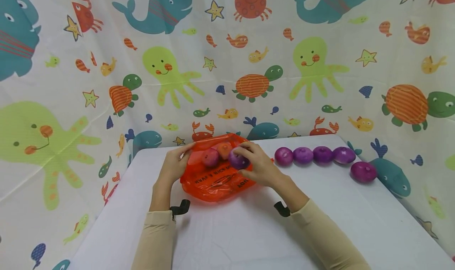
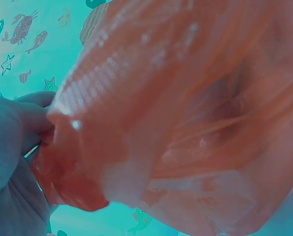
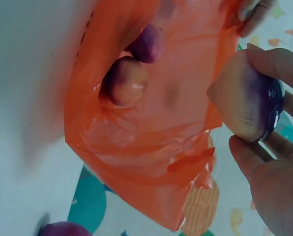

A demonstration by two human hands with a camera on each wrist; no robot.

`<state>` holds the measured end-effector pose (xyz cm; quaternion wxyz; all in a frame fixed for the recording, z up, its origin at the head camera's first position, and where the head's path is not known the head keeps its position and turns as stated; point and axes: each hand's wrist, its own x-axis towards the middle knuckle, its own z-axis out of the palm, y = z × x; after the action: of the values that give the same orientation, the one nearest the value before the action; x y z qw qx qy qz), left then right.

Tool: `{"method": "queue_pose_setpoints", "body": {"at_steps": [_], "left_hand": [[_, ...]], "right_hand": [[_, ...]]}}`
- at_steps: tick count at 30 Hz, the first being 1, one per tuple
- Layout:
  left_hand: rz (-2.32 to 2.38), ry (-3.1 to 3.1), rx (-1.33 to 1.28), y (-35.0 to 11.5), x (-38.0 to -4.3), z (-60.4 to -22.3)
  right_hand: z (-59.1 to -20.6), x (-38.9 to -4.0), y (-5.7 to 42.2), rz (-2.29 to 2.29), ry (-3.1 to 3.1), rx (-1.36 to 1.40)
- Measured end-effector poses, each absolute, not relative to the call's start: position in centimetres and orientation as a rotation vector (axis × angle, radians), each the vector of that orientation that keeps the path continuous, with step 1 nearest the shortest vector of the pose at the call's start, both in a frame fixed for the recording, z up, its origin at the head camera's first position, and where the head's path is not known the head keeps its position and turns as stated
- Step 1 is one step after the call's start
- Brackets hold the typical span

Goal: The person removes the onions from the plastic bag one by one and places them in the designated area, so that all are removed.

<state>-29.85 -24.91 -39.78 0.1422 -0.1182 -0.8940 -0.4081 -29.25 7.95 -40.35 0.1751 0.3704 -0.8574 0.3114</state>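
Observation:
A red-orange plastic bag (image 1: 209, 187) with black print lies on the table with its mouth spread. My left hand (image 1: 173, 165) pinches the bag's left rim between thumb and fingers. My right hand (image 1: 262, 165) grips a purple onion (image 1: 235, 160) over the bag's opening; in the right wrist view this onion (image 3: 245, 96) shows a pale pointed end and a dark purple side. Inside the bag sit two onions, one (image 3: 129, 81) paler and one (image 3: 149, 43) more purple. Bag plastic (image 2: 136, 123) fills most of the left wrist view.
Several purple onions, the nearest an onion (image 1: 284, 156) just right of the bag, form a row along the back right of the white table (image 1: 227, 238). One onion (image 1: 363, 172) lies at the right edge. A sea-animal curtain (image 1: 213, 68) hangs behind the table.

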Motion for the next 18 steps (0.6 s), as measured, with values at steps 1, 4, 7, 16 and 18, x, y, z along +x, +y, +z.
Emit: {"method": "queue_pose_setpoints", "body": {"at_steps": [1, 4, 7, 16, 18], "left_hand": [[-1.178, -2.58, -0.339, -24.9, -29.8, -39.8], [-1.181, -2.58, -0.339, -24.9, -29.9, -39.8], [-1.181, -2.581, -0.337, -24.9, -29.9, -39.7], [-1.184, -2.581, -0.329, -25.0, -29.9, -39.8], [-1.181, -2.581, -0.326, -25.0, -29.9, -39.8]], "right_hand": [[-40.3, -29.3, 8.0, 0.882, -2.437, 1.038], [-40.1, -29.2, 8.3, 0.889, -2.461, 0.996], [-39.9, -29.3, 8.6, 0.899, -2.482, 0.96], [-39.9, -29.6, 9.4, 0.994, -2.475, 0.906], [-39.9, -29.7, 9.8, 1.012, -2.467, 0.885]]}}
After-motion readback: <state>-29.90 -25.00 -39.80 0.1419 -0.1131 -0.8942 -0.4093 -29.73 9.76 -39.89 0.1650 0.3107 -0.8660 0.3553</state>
